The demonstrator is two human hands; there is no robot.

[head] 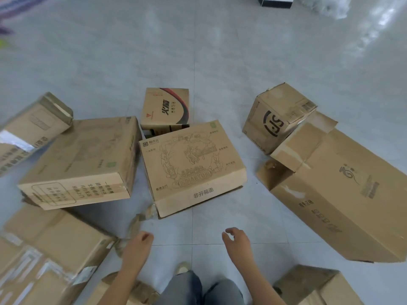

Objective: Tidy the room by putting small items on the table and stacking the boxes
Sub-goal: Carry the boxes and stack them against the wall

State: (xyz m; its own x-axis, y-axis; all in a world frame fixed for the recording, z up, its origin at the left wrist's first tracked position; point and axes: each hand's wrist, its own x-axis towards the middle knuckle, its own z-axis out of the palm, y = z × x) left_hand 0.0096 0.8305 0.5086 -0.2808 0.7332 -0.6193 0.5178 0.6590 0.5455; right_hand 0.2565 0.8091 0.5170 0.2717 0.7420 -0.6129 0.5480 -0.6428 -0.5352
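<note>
On the grey tiled floor (pixel 220 62) many cardboard boxes are lying scattered around the person. Straight ahead the printed box (pixel 191 168), with a line drawing on its top face, is lying flat, and the small red-and-black box (pixel 166 108) is sitting just behind it, touching its far edge. To the left the wide flat box (pixel 81 159) is resting at a tilt, with its near edge seeming raised above the floor. Behind it the blurred box (pixel 30 128) is leaning at the left border of the view. Lower left, the taped box (pixel 55 245) is lying close to the person. To the right the cube box (pixel 277 117), with a round black logo, is standing tilted and touching the long box (pixel 341 186), whose end flaps are hanging open toward the middle. Another one, the corner box (pixel 315 285), is sitting at the lower right. The left hand (pixel 138 245) is hovering low over the floor with its fingers loosely curled and holding nothing. It is just beside a crumpled strip of tape (pixel 137 219) that is running from the near corner of the printed box toward the taped box, and I cannot tell if the hand is touching it. The right hand (pixel 236 241) is hovering beside it, also with fingers and thumb loosely bent, gripping nothing and apart from every box. Between the two forearms the jeans (pixel 198 289) and one shoe (pixel 182 267) are showing.
</note>
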